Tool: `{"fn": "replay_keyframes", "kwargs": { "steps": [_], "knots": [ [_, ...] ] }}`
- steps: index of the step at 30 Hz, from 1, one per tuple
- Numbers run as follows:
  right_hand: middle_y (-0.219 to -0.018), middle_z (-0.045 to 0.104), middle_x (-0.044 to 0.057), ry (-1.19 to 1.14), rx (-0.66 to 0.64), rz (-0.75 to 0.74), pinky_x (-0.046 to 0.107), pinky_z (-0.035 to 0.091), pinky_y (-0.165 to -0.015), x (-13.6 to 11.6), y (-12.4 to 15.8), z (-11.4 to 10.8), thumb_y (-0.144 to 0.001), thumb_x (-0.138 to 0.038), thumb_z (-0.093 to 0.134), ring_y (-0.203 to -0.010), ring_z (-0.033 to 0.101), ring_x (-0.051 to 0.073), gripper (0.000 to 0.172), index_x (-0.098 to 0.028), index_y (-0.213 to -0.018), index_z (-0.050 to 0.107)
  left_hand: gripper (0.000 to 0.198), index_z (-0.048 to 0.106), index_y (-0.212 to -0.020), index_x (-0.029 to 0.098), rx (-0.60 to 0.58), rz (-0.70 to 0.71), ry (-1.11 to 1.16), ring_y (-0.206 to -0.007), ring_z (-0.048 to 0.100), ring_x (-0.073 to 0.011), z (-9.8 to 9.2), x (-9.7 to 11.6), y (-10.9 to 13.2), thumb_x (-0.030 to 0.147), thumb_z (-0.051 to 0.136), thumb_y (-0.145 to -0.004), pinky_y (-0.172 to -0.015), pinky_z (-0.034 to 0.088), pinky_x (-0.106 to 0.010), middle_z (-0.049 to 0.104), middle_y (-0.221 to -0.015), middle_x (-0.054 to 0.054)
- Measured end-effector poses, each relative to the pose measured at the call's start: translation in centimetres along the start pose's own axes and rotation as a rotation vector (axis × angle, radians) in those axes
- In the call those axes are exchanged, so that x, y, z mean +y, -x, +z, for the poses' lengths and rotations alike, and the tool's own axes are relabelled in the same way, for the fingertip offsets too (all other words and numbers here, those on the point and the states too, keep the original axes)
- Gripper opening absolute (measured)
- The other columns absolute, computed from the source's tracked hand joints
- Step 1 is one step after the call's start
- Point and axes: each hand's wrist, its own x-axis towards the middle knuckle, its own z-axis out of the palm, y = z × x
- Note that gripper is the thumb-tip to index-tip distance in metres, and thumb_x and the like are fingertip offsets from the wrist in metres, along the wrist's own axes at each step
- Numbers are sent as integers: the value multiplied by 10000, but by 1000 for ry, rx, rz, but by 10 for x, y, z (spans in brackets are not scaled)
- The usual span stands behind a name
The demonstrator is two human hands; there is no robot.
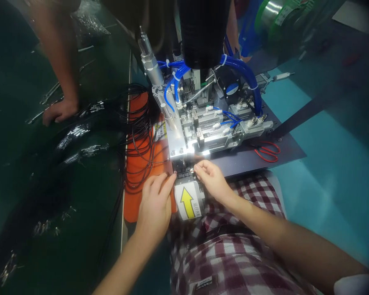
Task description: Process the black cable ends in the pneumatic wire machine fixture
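Note:
My left hand (155, 200) rests on the orange mat (135, 164), fingers curled, with its fingertips pinching at the left side of a small black fixture (183, 174). My right hand (210, 176) pinches at the fixture's right side. What the fingers hold is too small to make out; it may be a thin wire end. Just below the fixture sits a white plate with a yellow arrow label (189, 201). Behind it stands a metal machine (203, 127) with blue air hoses (246, 73).
Loops of black cable (141, 135) lie over the orange mat and the dark green table (33, 184). Red scissors (268, 151) lie on the machine's dark base plate. Another person's hand (60, 111) rests at upper left. My lap in checked cloth (233, 246) is below.

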Motion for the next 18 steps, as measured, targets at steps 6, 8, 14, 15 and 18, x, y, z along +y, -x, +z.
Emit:
{"fn": "replay_keyframes", "kwargs": {
  "steps": [6,8,14,15,18],
  "knots": [
    [-581,409,-67,-19,-6,-18,245,296,-514,0,0,0,-837,-396,561,-517,362,89,300,-200,-653,428,502,500,-1354,333,-168,4,-150,-996,444,-300,-18,21,-19,166,470,-882,-712,543,-399,504,-1079,-115],
    [-575,408,-68,-22,-11,-18,246,292,-510,0,0,0,-837,-391,558,-513,358,90,293,-201,-653,430,519,473,-1372,345,-211,-22,-167,-981,454,-292,-20,25,-22,187,484,-877,-669,544,-368,488,-1052,-108],
    [-562,411,-71,-29,-7,-13,247,292,-503,-1,-1,-1,-837,-384,552,-503,353,90,279,-205,-656,437,483,529,-1335,304,-136,6,-171,-1002,447,-295,-15,23,-18,164,448,-880,-749,539,-413,472,-1062,-115],
    [-564,410,-71,-29,-8,-10,247,292,-503,-1,0,-1,-836,-387,553,-504,354,90,281,-206,-657,436,477,543,-1324,288,-116,14,-166,-1004,447,-294,-14,22,-16,152,443,-878,-769,535,-421,473,-1071,-119],
    [-571,406,-70,-21,-17,1,247,295,-504,-2,0,-1,-843,-384,549,-509,358,91,275,-204,-665,441,467,566,-1301,277,-109,7,-162,-1014,458,-296,-13,22,-16,142,449,-869,-757,536,-410,485,-1087,-122]
  ]
}}
